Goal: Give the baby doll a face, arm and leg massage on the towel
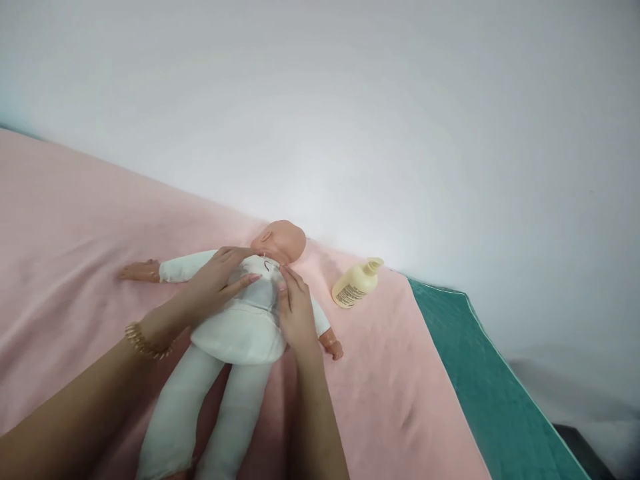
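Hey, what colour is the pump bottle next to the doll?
The pump bottle is pale yellow, seen best in the head view.

A plain pale wall [400, 120] rises behind, softly lit.

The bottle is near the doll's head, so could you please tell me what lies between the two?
Only a bare stretch of pink cloth lies between the bottle and the doll's head, as the head camera's view shows.

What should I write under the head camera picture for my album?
Two hands rest on a doll lying on pink cloth, beside a pump bottle.
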The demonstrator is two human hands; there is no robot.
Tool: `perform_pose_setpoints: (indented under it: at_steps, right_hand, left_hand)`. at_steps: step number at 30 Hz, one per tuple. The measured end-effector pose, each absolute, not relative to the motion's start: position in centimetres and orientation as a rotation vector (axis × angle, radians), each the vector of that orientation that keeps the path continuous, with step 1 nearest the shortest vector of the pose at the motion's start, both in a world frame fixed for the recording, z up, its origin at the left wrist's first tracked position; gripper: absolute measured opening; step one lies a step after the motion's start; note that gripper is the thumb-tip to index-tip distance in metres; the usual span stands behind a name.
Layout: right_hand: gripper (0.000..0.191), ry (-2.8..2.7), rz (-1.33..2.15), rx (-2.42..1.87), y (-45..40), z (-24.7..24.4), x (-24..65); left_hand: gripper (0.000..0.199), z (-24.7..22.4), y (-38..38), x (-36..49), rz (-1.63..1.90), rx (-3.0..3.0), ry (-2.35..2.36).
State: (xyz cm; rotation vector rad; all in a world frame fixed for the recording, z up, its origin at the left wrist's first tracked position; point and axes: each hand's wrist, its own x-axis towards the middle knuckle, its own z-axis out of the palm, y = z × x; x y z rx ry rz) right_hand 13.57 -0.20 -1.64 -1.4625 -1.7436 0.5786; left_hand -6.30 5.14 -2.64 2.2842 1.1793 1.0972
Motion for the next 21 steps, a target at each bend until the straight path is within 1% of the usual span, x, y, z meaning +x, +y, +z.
perform_pose_setpoints:
  at_steps: [2,3,6,9,11,16,19,21]
  right_hand:
    - [0.041,-1.769,0.631,-1.436,-1.3,0.2,14.3]
    - [0.040,-1.795,0.685,-1.422,-2.0,1.2,14.7]
    - [0.032,-1.988,0.883,-1.425,-3.9,3.5,15.4]
    - [0.025,-2.219,0.961,-1.433,-5.2,4.3,15.2]
    - [0.024,-2.295,0.965,-1.431,-5.4,4.1,14.9]
    - [0.024,-2.340,0.959,-1.451,-5.0,3.3,14.0]
    - [0.022,-2.326,1.024,-1.457,-4.4,3.0,13.8]
    - [0.025,-2.322,1.083,-1.439,-4.0,2.7,13.6]
  left_hand:
    - [0.055,-1.0,4.2,-7.0,1.067,2.219,1.129]
    - [0.052,-0.3,3.7,-7.5,0.998,2.193,1.097]
    - [0.043,1.6,2.3,-9.0,0.674,2.214,0.972]
    - [0.037,2.6,1.1,-10.1,0.413,2.298,0.785]
    - [0.035,2.9,0.6,-10.5,0.312,2.296,0.689]
    - [0.041,2.1,0.4,-10.8,0.179,2.175,0.693]
    - [0.046,1.6,0.8,-10.6,0.115,2.144,0.770]
    - [0.049,1.5,1.1,-10.2,0.058,2.123,0.817]
